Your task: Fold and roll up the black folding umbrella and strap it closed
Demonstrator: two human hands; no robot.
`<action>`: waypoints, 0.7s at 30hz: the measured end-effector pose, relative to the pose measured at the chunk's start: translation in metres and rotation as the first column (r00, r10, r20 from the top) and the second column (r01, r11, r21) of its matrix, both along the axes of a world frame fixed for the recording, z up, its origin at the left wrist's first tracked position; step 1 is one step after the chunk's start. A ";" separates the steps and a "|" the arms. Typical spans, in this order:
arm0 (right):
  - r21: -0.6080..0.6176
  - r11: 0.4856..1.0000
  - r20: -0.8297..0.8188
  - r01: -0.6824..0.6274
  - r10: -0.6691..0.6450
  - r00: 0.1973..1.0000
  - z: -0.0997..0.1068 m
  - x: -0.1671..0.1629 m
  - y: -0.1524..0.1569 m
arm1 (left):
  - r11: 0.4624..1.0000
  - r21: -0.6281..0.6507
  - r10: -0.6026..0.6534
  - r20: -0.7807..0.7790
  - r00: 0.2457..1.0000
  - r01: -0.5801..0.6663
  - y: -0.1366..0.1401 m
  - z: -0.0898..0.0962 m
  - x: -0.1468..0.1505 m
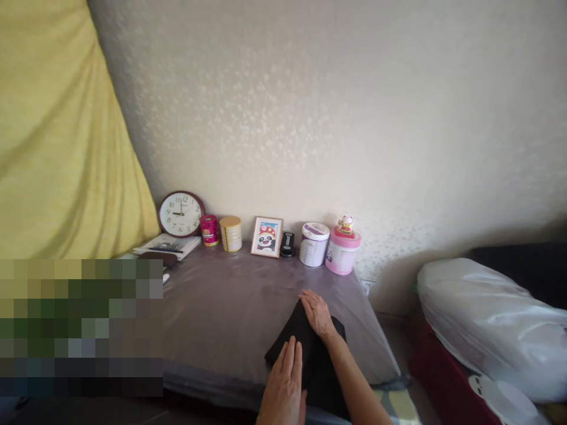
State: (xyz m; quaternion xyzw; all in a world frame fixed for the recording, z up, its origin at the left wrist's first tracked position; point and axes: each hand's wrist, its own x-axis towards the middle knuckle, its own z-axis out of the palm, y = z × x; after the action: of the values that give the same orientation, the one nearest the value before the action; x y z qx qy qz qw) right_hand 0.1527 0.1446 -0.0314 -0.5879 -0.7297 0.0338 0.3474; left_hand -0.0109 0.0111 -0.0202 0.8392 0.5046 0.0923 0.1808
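A black cloth (316, 366) lies folded on the grey-covered table (212, 319), near its front right part. Flat over the cloth's left side rests my left hand (286, 375), its fingers stretched out and pointing away from me. My right hand (316, 310) lies on the far edge of the cloth, palm down with the fingers extended. Neither hand grips anything. My right forearm and left hand hide parts of the cloth, so what kind of article it is cannot be made out.
Along the wall stand a round clock (181, 213), a pink can (209, 230), a yellow tin (231, 234), a framed panda picture (266, 237), a white tub (314, 245) and a pink tub (342, 257) topped by a cat figurine (346, 224). Right of the table sits a white plastic bag (491, 324).
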 end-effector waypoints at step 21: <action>-0.167 0.895 -0.349 0.413 -0.445 0.825 0.001 0.059 -0.065 | 0.999 0.035 -0.018 -0.004 1.000 0.018 -0.008 0.008 -0.008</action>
State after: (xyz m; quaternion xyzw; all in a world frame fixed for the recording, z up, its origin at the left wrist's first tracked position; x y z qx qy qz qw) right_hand 0.2118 0.0797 -0.0305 -0.7330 -0.4958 0.0982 0.4552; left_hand -0.0192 0.0031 -0.0122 0.8469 0.4956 0.0978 0.1660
